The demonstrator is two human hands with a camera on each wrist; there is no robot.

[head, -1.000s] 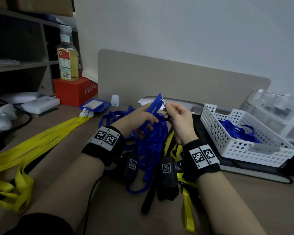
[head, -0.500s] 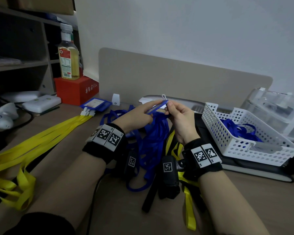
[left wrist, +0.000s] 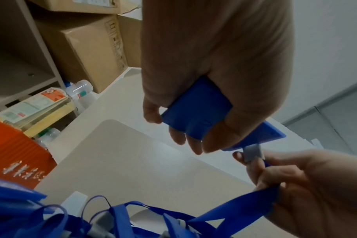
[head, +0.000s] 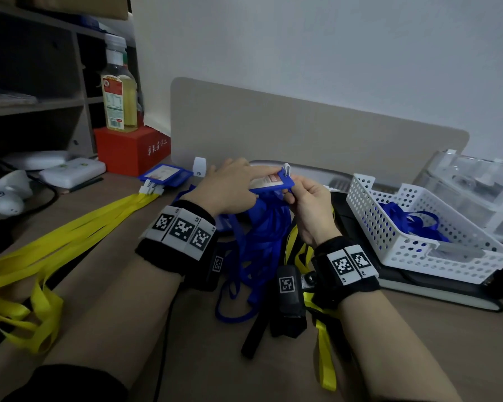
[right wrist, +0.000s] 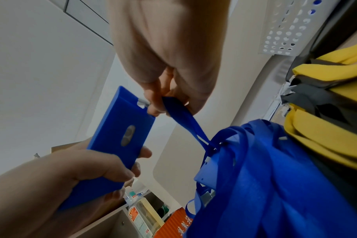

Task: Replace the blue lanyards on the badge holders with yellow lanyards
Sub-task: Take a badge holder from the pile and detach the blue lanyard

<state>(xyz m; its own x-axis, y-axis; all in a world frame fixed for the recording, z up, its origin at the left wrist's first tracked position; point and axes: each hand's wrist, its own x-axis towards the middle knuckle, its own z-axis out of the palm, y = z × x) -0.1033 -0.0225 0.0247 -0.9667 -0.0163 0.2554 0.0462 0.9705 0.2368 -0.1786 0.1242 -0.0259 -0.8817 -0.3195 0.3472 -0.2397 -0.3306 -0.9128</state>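
A blue badge holder [head: 273, 181] is held above the desk, face up, in my left hand [head: 244, 177], whose fingers wrap round its body [left wrist: 198, 112]. My right hand [head: 291, 194] pinches the white clip [left wrist: 253, 152] at the holder's end, together with the blue lanyard strap [right wrist: 185, 119] that hangs from it. The strap runs down into a heap of blue lanyards [head: 262, 236] under both hands. Several yellow lanyards [head: 70, 236] lie stretched out on the desk to the left.
A second blue badge holder [head: 166, 175] lies at the far end of the yellow lanyards. A white perforated basket [head: 413, 256] at the right holds blue lanyards [head: 404, 219]. A red box [head: 128, 149] with a bottle on it, and shelves, stand at the back left. More yellow straps [head: 299, 253] lie under my right wrist.
My left hand has turned the badge holder from tilted on edge to flat, face up. My right hand has kept its pinch at the clip end, and both hands stay close together.
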